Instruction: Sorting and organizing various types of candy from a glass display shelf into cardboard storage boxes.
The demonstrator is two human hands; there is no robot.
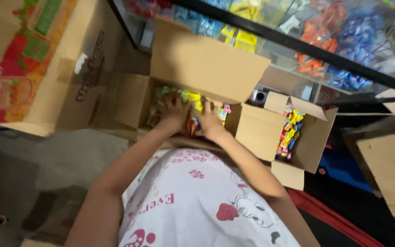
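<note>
Digging both hands, left hand (174,112) and right hand (209,120), into open brown cardboard box (133,98), grips clutching colourful candy packets (193,103); box looks mostly full.

The open cardboard box (136,98) stands with flaps up. Small bright sweet packets (193,103) fill it, loosely heaped, yellow, green and pink.

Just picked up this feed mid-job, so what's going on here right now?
A person leans over an open cardboard box with both hands down inside it. The left hand and right hand are buried among small colourful wrapped packets. Whether they grip any is unclear. To the right stands a smaller open box with similar packets, and behind is a glass display case.
</note>
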